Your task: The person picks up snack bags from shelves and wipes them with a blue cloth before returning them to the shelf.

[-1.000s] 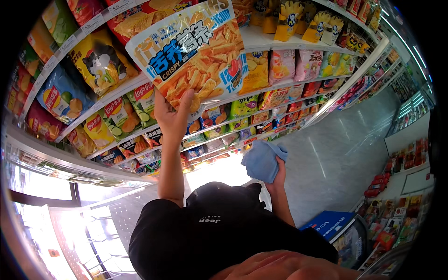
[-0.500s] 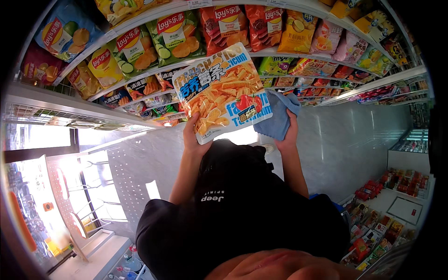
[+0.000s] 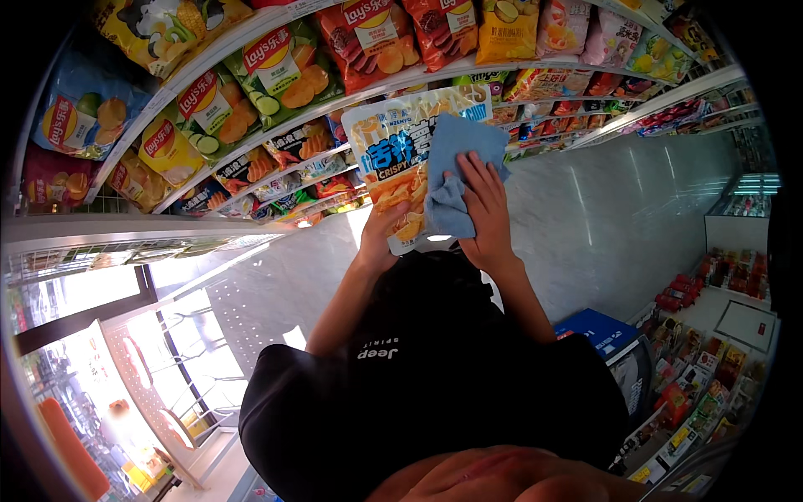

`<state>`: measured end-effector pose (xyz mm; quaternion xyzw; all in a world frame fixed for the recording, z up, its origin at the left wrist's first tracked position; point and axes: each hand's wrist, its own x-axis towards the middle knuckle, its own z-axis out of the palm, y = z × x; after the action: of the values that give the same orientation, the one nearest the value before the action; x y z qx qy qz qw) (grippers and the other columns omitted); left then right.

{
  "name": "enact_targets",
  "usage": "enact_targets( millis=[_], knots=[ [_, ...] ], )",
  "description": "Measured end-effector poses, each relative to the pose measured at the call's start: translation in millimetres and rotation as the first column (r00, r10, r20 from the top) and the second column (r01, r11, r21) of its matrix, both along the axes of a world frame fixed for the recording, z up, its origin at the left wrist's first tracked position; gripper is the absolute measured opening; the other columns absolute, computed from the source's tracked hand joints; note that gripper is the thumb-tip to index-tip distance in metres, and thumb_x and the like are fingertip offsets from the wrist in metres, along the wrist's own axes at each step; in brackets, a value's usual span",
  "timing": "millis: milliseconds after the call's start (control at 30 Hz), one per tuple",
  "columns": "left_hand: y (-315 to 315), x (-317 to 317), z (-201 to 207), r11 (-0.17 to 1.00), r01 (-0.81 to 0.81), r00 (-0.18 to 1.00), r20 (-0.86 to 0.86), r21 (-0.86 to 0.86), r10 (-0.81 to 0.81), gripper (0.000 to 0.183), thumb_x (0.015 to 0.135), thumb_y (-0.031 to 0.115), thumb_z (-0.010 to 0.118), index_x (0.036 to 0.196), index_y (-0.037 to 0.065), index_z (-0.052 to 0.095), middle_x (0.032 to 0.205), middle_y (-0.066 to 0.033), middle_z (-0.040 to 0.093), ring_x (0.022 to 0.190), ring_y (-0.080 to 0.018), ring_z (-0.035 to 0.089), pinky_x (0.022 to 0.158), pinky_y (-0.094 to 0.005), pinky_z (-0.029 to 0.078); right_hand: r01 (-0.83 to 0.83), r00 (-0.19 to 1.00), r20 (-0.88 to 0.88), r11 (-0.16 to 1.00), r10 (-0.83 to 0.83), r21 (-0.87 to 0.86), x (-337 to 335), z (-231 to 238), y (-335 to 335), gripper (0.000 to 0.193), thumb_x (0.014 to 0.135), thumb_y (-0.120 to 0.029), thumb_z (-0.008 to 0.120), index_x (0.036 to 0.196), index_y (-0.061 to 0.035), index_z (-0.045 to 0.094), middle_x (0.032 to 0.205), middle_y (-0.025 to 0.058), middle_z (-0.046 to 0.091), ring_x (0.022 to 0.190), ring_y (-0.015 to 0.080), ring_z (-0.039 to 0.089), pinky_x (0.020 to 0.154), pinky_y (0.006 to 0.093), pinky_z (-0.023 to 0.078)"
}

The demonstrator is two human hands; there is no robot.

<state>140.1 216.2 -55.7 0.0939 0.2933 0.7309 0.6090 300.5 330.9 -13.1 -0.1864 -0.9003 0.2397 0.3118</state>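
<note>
A bag of crispy fries [image 3: 385, 155], pale with a blue-lettered front and a picture of fries, is held up before the snack shelves. My left hand [image 3: 382, 234] grips its lower left corner, the thumb over the front. Against the right side of the bag's front lies a blue cloth [image 3: 456, 180], folded and partly bunched. The fingers of my right hand [image 3: 487, 209] are stretched over the cloth and press it onto the bag. The bag's right part is hidden behind the cloth.
Curved shelves [image 3: 276, 125] with several rows of chip bags stand ahead. Grey floor [image 3: 577, 217] spreads to the right. A blue-topped case [image 3: 598, 330] is close by my right side, with packaged goods [image 3: 694, 385] beyond it. Bright windows [image 3: 84, 305] are at the left.
My right hand has moved left and brought the cloth from beside the bag onto its front. The bag has shifted right and stands more upright. The view has turned slightly.
</note>
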Motion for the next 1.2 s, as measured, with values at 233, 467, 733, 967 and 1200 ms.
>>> enact_targets(
  millis=[233, 467, 733, 967, 1200],
  knots=[
    [20, 5, 6, 0.978, 0.207, 0.966, -0.157, -0.01, -0.206, 0.056, 0.09, 0.01, 0.055, 0.14, -0.003, 0.035, 0.137, -0.0176, 0.048, 0.123, -0.0284, 0.051, 0.103, -0.0392, 0.042, 0.155, 0.987, -0.029, 0.987, -0.156, -0.036, 26, -9, -6, 0.041, 0.091, -0.013, 0.049, 0.13, -0.0015, 0.054, 0.146, 0.0189, 0.04, 0.139, 0.0358, 0.032, 0.113, 0.0492, 0.022],
    [35, 19, 13, 0.939, 0.34, 0.926, -0.158, -0.045, -0.343, 0.058, 0.088, 0.006, 0.056, 0.141, -0.001, 0.034, 0.136, -0.0175, 0.049, 0.124, -0.0284, 0.051, 0.103, -0.0393, 0.042, 0.305, 0.914, -0.234, 0.942, -0.331, -0.141, 36, -6, 35, 0.045, 0.086, -0.018, 0.052, 0.128, -0.0024, 0.055, 0.145, 0.019, 0.041, 0.139, 0.0374, 0.033, 0.113, 0.0517, 0.021],
    [38, 27, 12, 0.953, 0.294, 0.927, -0.221, -0.071, -0.303, 0.059, 0.087, 0.009, 0.059, 0.14, -0.002, 0.036, 0.133, -0.0154, 0.052, 0.12, -0.0262, 0.053, 0.1, -0.0368, 0.044, 0.143, 0.983, -0.12, 0.989, -0.138, 0.03, 41, 11, 46, 0.047, 0.086, -0.018, 0.052, 0.13, -0.0028, 0.054, 0.145, 0.0175, 0.043, 0.139, 0.0374, 0.032, 0.113, 0.0515, 0.019],
    [31, 45, 12, 0.986, 0.163, 0.953, -0.254, -0.036, -0.167, 0.062, 0.087, 0.012, 0.06, 0.14, -0.005, 0.032, 0.134, -0.0203, 0.049, 0.12, -0.0312, 0.054, 0.102, -0.0415, 0.044, 0.034, 0.99, -0.136, 0.998, -0.028, 0.044, 23, 26, 71, 0.042, 0.092, -0.015, 0.047, 0.131, 0.0002, 0.051, 0.145, 0.0173, 0.043, 0.14, 0.0341, 0.033, 0.114, 0.048, 0.019],
    [17, 35, 32, 0.967, 0.238, 0.881, -0.399, -0.089, -0.254, 0.056, 0.09, 0.016, 0.062, 0.138, 0.002, 0.036, 0.128, -0.0103, 0.053, 0.116, -0.0184, 0.052, 0.1, -0.0313, 0.042, -0.114, 0.984, -0.125, 0.989, 0.125, 0.091, -10, 45, 60, 0.043, 0.091, -0.022, 0.046, 0.129, -0.0019, 0.054, 0.144, 0.0169, 0.044, 0.138, 0.035, 0.035, 0.114, 0.05, 0.018]
  ],
)
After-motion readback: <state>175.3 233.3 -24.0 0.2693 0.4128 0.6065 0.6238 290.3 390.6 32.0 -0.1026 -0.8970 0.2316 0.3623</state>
